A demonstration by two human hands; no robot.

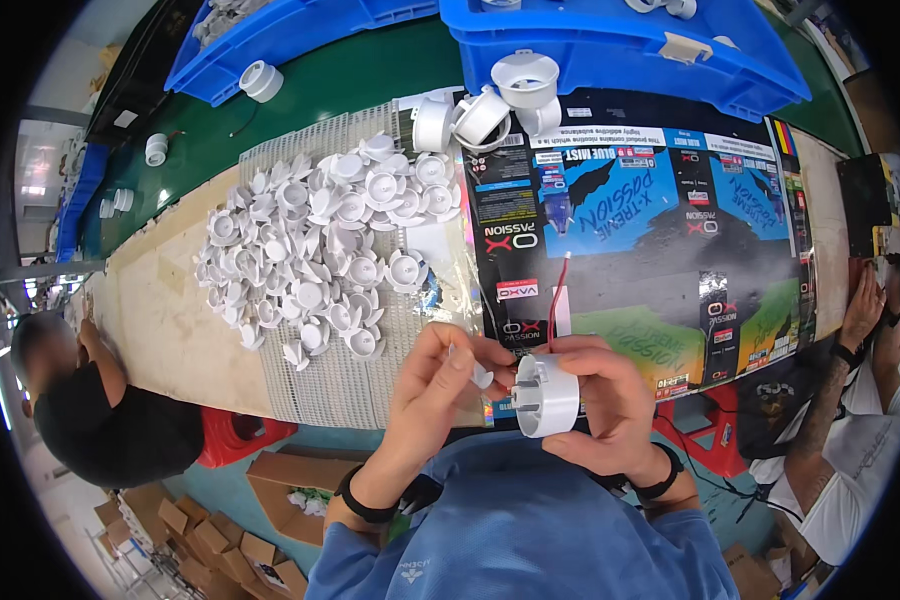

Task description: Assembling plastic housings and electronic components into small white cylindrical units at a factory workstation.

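Note:
My right hand (610, 400) grips a round white plastic housing (552, 400) by its rim, its open side turned toward my left hand. A red wire (560, 300) runs from behind the housing and ends in a small white connector over the printed sheet. My left hand (435, 380) pinches a small white plastic piece (480, 376) just left of the housing, apart from it. The piece is partly hidden by my fingers. To the left lies a heap of small white cupped plastic parts (310, 240) with fins.
Several white housings (525, 80) are grouped beyond the printed cardboard sheet (650, 260). Blue bins (620, 60) line the far side; loose white parts (260, 82) lie on the green surface. One person (100, 400) sits left, and another person's hand (860, 310) is at right.

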